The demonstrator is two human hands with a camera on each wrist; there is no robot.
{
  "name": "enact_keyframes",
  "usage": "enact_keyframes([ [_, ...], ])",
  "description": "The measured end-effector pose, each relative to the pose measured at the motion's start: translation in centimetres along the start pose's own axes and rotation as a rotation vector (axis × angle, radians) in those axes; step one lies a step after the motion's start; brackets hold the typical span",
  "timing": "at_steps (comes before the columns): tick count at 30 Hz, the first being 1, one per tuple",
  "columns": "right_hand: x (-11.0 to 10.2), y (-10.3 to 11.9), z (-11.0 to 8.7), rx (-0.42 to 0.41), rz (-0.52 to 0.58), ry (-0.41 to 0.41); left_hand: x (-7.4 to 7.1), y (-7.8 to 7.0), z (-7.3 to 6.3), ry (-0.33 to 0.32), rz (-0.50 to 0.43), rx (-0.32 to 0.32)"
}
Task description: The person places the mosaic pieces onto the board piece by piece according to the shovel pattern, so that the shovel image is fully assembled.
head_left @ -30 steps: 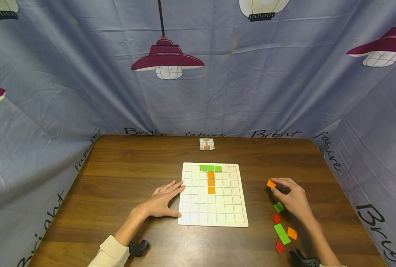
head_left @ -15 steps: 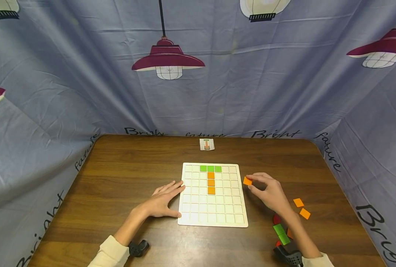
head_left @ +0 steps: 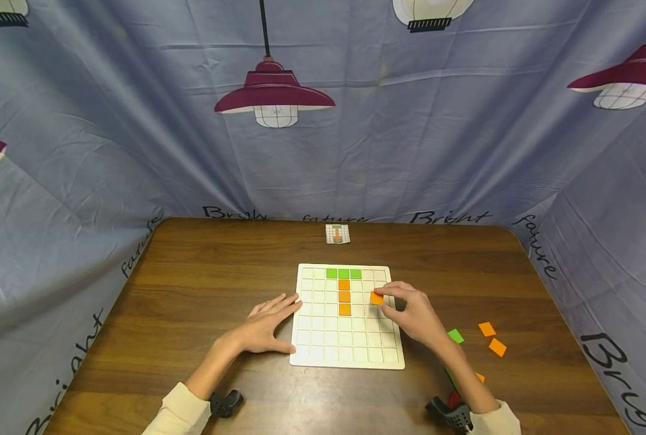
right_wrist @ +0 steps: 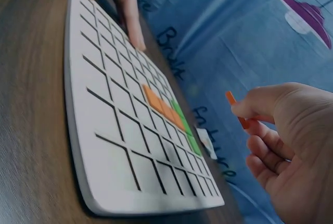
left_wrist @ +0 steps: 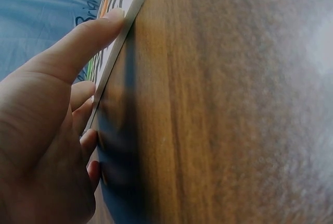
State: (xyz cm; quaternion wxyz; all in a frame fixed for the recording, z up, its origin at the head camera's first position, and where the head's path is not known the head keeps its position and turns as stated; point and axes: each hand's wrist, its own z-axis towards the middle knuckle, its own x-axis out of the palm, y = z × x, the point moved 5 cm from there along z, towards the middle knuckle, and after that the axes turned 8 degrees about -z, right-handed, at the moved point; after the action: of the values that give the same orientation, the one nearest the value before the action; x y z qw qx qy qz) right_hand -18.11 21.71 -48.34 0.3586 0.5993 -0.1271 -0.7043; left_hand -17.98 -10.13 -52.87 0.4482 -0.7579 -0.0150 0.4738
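Note:
A white grid board (head_left: 328, 350) lies mid-table, with three green squares (head_left: 344, 273) in its top row and a column of three orange squares (head_left: 344, 296) below the middle one. My left hand (head_left: 263, 326) rests at the board's left edge, fingers spread and straight, thumb (left_wrist: 112, 21) on the rim. Between thumb and fingertips my right hand (head_left: 417, 314) pinches an orange square tile (head_left: 376, 298), held over the right part of the board. In the right wrist view that tile (right_wrist: 237, 110) appears edge-on, raised above the board surface.
A small pattern card (head_left: 337, 234) lies behind the board. Right of it are loose orange tiles (head_left: 487, 329), a green tile (head_left: 455, 336) and a red piece (head_left: 454, 399), some partly hidden under my right forearm. A printed blue curtain (head_left: 410, 151) hangs around the table.
My right hand has carried the orange tile leftward from the loose pieces, past the board's right edge and over the grid. The left hand has stayed in place.

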Motion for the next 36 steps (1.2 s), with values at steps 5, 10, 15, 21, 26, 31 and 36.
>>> enact_keyframes([
  [5,1.5,0.8,0.1,-0.046,0.019,0.024,0.0,0.0,0.0,-0.001,-0.003,0.002],
  [10,3.4,1.3,0.0,-0.085,0.03,0.056,0.0,0.0,0.0,0.001,0.004,0.007],
  [15,5.2,1.4,-0.2,-0.063,0.013,0.1,0.0,0.2,0.1,0.002,0.006,0.004],
  [21,6.3,1.4,-0.4,-0.053,0.016,0.12,0.0,0.3,0.2,-0.003,0.015,0.01],
  [26,6.6,1.4,-0.4,-0.043,0.017,0.133,0.0,0.4,0.2,-0.005,0.01,0.007],
  [31,6.7,1.5,-0.4,-0.05,0.025,0.146,0.0,0.4,0.2,-0.003,0.013,0.006],
  [36,7.0,1.6,-0.4,-0.064,0.018,0.144,-0.1,0.2,0.1,-0.001,0.006,0.005],
])
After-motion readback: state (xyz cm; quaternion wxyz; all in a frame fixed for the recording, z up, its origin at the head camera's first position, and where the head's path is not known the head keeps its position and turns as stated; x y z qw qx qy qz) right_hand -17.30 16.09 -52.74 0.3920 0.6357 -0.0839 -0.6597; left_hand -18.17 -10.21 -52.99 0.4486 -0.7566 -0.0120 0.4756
